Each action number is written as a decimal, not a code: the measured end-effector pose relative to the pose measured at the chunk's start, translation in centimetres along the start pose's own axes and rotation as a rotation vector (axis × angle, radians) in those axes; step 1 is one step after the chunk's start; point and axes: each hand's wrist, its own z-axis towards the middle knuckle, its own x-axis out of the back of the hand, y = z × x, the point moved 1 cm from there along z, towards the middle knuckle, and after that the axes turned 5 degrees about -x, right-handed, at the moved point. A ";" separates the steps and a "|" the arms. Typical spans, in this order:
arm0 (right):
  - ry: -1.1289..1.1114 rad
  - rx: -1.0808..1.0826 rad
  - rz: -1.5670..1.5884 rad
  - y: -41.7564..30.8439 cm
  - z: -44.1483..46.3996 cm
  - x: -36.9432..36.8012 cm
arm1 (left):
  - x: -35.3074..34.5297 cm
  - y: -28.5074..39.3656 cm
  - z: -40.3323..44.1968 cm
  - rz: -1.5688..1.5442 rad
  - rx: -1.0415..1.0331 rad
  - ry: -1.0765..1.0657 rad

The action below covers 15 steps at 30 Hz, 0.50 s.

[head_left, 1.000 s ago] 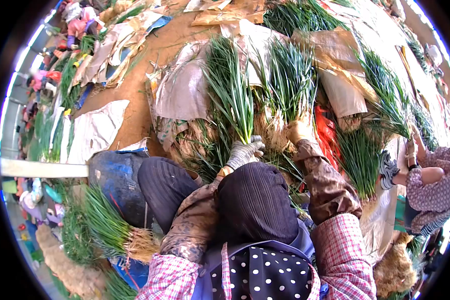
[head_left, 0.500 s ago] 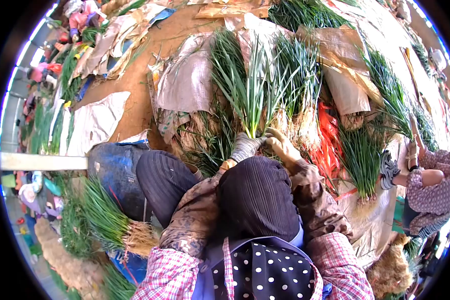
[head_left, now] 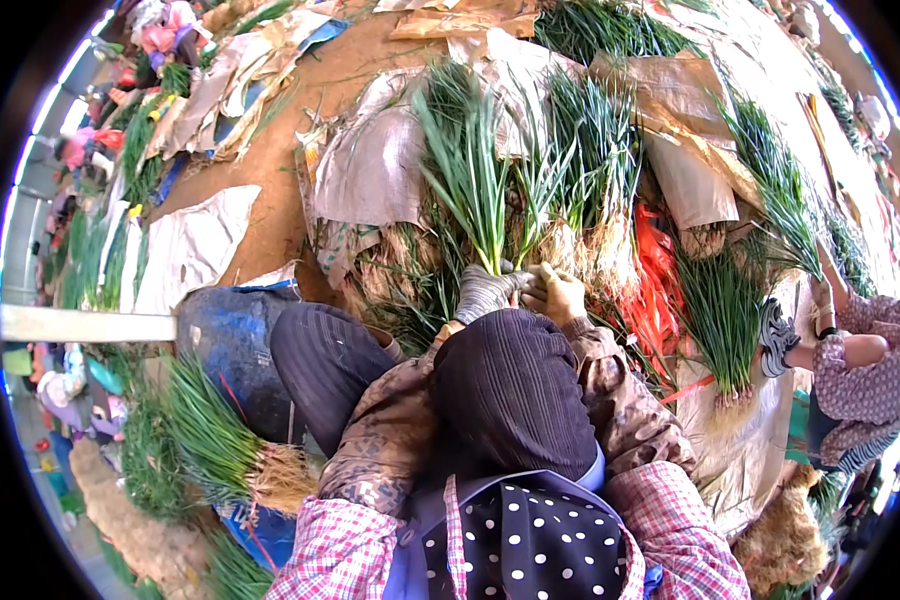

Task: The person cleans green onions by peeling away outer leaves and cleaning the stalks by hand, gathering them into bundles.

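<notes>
My left hand [head_left: 485, 291], in a grey glove, is closed round the base of a bunch of long green-leaved plants [head_left: 478, 205] that fans upward. Close on its right, my right hand [head_left: 556, 294], in a tan glove, has its fingers curled together by a few separate green stalks [head_left: 538, 195]; a small or hidden item between the fingers cannot be made out. Just beyond my hands lies a pile of plants with pale roots [head_left: 610, 250]. My knee hides the lower part of both hands.
Red plastic strips [head_left: 654, 290] lie right of the pile. Another bundle [head_left: 722, 325] rests farther right, near a seated co-worker [head_left: 865, 370]. A blue drum [head_left: 235, 350] and a tied bundle [head_left: 220, 430] are at my left. Pale sacking [head_left: 375, 165] covers plants ahead.
My right hand has come from the root pile on the right to beside my left hand. The bunch has spread, with some stalks now apart on its right side.
</notes>
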 end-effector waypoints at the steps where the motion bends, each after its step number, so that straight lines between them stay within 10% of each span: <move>1: 0.064 0.039 -0.079 0.4 0.1 1.2 | 0.0 0.2 -0.2 -0.019 -0.030 -0.041; 3: 0.142 0.146 -0.895 3.2 3.3 5.7 | 0.0 1.5 -0.9 -0.058 -0.096 -0.121; 5: -0.264 0.287 -1.520 8.6 8.5 13.0 | -0.2 3.2 -1.6 -0.081 -0.260 -0.287; 9: 0.073 0.664 -1.562 0.9 3.2 7.2 | -1.8 5.9 -3.3 -0.344 -0.287 -0.404; 13: 0.577 0.499 -1.509 -7.4 2.0 -1.5 | -2.2 7.2 -3.8 -0.352 -0.262 -0.365; 15: 0.487 0.147 -1.693 -10.1 2.7 -2.7 | -1.9 6.4 -3.2 -0.323 -0.176 -0.281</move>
